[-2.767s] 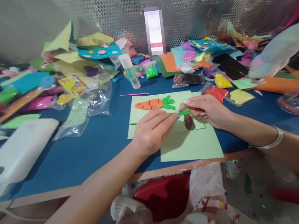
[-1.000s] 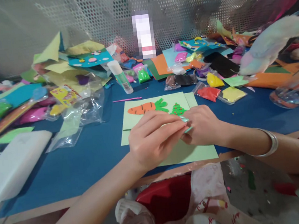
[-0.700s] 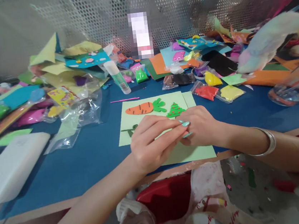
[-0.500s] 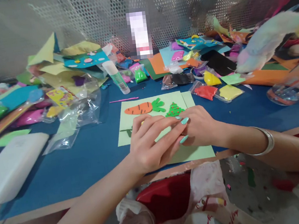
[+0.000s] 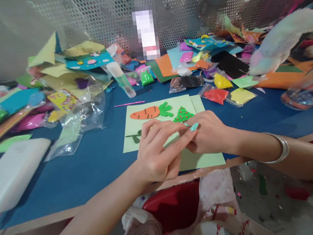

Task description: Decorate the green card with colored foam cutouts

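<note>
My left hand [image 5: 156,153] and my right hand [image 5: 209,133] meet over a light green paper sheet [image 5: 202,160] on the blue table. The left index and middle fingers reach across the right hand's fingertips, which they hide. Whether anything small is pinched between them does not show. On the sheet, just beyond the hands, lie an orange clay carrot [image 5: 144,113] with green leaves and a small green clay tree [image 5: 183,114]. A dark green shape [image 5: 134,136] sits on the sheet left of my left hand. A silver bangle [image 5: 282,148] circles my right wrist.
A glue stick [image 5: 121,79] and a thin pink stick [image 5: 129,103] lie behind the sheet. Bags of red clay [image 5: 216,95] and yellow clay [image 5: 240,96] sit at the right. Paper piles crowd the back. A white device [image 5: 12,169] rests at the left, a red bag [image 5: 172,206] below the table edge.
The green tree was between my fingers 2.8 s ago; it now lies on the sheet beside the carrot. Both hands have drawn back toward me and closed together.
</note>
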A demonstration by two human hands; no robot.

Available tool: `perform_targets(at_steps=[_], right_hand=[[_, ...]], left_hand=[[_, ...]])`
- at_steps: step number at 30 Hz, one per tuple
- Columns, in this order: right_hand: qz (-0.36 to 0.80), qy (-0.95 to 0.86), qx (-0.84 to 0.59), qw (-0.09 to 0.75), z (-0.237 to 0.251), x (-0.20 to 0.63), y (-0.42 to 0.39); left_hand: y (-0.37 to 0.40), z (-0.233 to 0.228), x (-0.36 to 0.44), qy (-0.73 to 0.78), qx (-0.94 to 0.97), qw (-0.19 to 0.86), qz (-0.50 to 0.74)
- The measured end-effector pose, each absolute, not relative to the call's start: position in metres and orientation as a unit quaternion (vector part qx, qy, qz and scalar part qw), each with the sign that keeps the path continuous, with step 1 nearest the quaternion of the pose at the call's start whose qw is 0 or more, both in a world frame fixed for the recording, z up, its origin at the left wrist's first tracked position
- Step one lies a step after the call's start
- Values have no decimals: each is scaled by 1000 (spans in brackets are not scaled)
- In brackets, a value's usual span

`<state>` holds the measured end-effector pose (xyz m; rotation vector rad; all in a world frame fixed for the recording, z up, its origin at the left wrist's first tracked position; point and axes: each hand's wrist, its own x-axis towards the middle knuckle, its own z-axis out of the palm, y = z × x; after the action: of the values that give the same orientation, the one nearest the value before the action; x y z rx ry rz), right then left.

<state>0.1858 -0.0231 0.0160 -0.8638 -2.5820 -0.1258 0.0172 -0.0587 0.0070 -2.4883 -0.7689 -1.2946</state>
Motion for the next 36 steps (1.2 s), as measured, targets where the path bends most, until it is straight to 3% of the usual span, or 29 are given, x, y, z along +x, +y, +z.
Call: perform_targets(at_steps=[16, 27, 36], right_hand=[[-47, -937, -304, 164, 22, 190, -24], [-2, -981, -178, 74, 24, 192, -23], [27, -982, -170, 83, 22, 190, -22]], left_hand=[[-59, 9, 21, -240, -834, 88, -489], [-59, 11, 24, -257, -811, 105, -514], [-60, 11, 21, -263, -830, 81, -485]])
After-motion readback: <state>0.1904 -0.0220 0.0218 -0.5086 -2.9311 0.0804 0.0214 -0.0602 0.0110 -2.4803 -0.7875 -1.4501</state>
